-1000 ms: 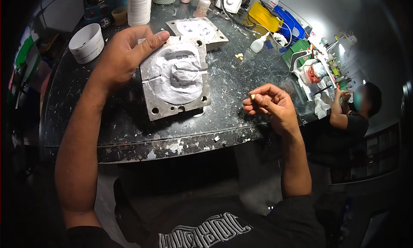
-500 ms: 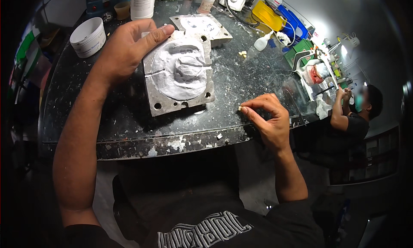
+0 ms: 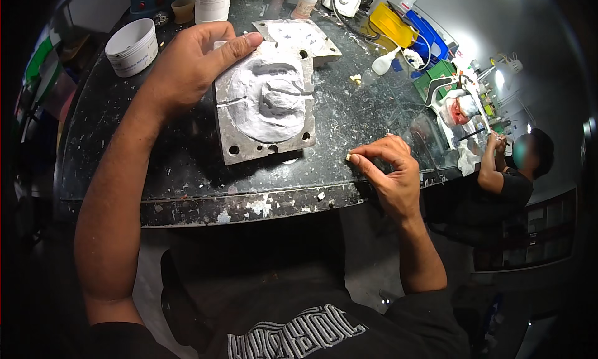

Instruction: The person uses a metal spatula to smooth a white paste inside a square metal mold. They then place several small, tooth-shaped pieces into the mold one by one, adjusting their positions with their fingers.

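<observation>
Right now, the left grip (image 3: 198, 63) holds a gray block (image 3: 249, 153) by its far left corner, with the thumb on top and the other fingers mostly hidden behind. The block is over the dark surface (image 3: 168, 172), a bit left of the middle, between the far edge and the near edge. A dark shadow lies under its near side, and I cannot tell if any part of it touches down. Chalky white stuff (image 3: 268, 125) fills the block, with a round bump in it. The right grip (image 3: 391, 170) is pinched on a tiny cream bit (image 3: 348, 157) between thumb and pointing finger. This grip is near the right part of the near edge, well apart from the block. A second block (image 3: 330, 52) lies just behind the first one, closer to the far edge. To its right are some small yellow bits (image 3: 355, 79) and a white squeeze bottle (image 3: 384, 62). A white tub (image 3: 132, 58) is near the far left corner. A yellow bin (image 3: 392, 23) and a blue bin (image 3: 430, 40) are by the far right corner. Past the right edge is another person (image 3: 516, 183) in a dark shirt.
</observation>
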{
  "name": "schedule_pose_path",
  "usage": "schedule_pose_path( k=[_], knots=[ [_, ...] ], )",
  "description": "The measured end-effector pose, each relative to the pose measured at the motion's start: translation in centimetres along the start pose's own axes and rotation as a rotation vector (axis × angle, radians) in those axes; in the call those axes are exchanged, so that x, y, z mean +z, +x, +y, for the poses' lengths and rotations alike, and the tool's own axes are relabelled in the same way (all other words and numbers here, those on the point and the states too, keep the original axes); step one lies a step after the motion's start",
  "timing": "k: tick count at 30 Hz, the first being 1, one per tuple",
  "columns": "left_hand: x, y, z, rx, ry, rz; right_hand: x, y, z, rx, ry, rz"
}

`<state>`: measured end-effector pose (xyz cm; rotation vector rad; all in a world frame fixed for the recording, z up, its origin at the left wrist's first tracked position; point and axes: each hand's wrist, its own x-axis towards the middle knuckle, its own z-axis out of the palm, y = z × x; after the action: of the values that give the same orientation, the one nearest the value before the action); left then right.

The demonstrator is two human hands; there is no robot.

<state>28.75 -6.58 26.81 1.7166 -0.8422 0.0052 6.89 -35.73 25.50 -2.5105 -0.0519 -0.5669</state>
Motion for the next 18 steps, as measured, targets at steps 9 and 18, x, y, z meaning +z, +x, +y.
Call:
schedule_pose_path(
  k=[9, 18],
  knots=[
    [-0.2, 0.1, -0.2, -0.016, 0.022, -0.006, -0.7, 0.8, -1.4, -0.198, -0.281, -0.035],
    [0.5, -0.1, 0.2, 0.066, 0.081, 0.077, -0.9, 2.9, -2.4, -0.288, -0.294, 0.171]
  ],
)
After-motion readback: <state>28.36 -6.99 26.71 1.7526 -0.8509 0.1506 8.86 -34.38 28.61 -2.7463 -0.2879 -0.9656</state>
